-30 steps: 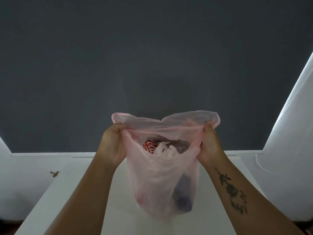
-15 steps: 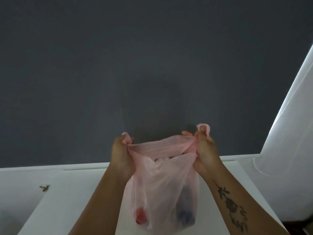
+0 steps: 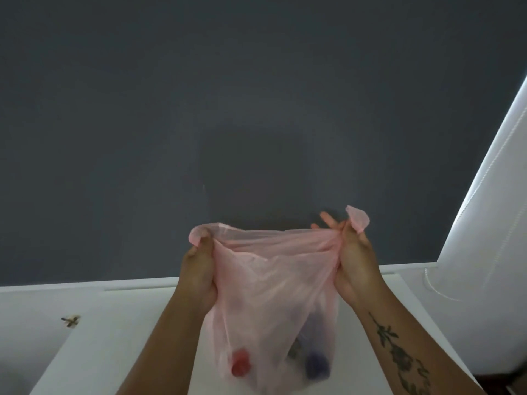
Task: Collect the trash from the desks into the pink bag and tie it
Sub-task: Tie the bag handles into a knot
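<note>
A thin pink plastic bag hangs over the white desk, stretched wide between both hands. My left hand grips the bag's left top corner, with a bunched bit of plastic sticking out above the fist. My right hand pinches the right top corner; a pink tab pokes up past the thumb and some fingers reach out behind. Through the plastic a red lump and a dark blue lump show at the bag's bottom. The bag's mouth is pulled nearly flat.
A dark grey wall fills the upper view behind the desk. A white blind with a bead cord slants down at the right. A small dark fleck lies on the white surface at the left.
The bag's mouth was open, showing a red can and crumpled paper; now both hands have pulled the top corners apart and stretched it flat. The view has tilted up.
</note>
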{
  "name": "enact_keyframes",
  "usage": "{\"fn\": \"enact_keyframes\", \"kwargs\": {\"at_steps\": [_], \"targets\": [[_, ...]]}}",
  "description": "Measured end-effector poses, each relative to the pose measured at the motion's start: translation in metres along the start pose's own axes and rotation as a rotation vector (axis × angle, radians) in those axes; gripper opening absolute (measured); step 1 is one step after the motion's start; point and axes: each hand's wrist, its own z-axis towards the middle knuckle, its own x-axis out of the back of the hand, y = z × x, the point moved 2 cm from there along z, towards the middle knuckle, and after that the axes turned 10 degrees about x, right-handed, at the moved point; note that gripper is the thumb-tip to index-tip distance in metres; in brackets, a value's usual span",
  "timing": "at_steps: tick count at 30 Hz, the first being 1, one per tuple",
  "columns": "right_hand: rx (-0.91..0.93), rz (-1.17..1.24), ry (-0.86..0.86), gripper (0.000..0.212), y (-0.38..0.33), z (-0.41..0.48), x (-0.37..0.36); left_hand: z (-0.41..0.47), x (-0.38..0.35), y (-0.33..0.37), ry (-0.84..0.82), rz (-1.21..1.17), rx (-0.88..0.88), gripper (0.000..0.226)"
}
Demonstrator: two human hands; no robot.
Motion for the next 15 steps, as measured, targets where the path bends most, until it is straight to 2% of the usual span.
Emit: {"fn": "enact_keyframes", "kwargs": {"at_steps": [2, 4, 5, 7, 8, 9, 11, 13, 15], "targets": [[0.014, 0.035, 0.068, 0.023, 0.000, 0.003, 0.002, -0.001, 0.003, 0.004, 0.055, -0.051, 0.044, 0.037], [0.031, 0.027, 0.141, 0.032, 0.000, 0.002, 0.000, -0.002, 0.004, 0.006, 0.007, -0.108, 0.089, 0.038], [0.036, 0.010, 0.127, 0.035, 0.001, 0.000, -0.003, -0.002, 0.003, 0.005, -0.065, -0.170, 0.114, 0.040], [0.021, -0.025, 0.038, 0.026, 0.003, -0.002, -0.008, -0.005, 0.003, 0.004, -0.243, -0.310, 0.155, 0.043], [0.003, -0.072, 0.000, 0.030, 0.006, 0.000, -0.007, -0.007, 0.003, 0.005, -0.350, -0.368, 0.157, 0.044], [-0.009, -0.141, -0.046, 0.038, 0.008, 0.000, -0.006, -0.009, 0.005, 0.006, -0.444, -0.401, 0.148, 0.047], [0.012, -0.279, -0.125, 0.030, 0.008, -0.002, -0.003, -0.012, 0.007, 0.005, -0.590, -0.345, 0.147, 0.047], [0.038, -0.288, -0.105, 0.026, 0.007, -0.003, 0.003, -0.011, 0.009, 0.004, -0.589, -0.250, 0.120, 0.043], [0.036, -0.165, -0.032, 0.031, 0.005, -0.005, 0.008, -0.007, 0.010, 0.002, -0.512, -0.245, 0.083, 0.033]]}}
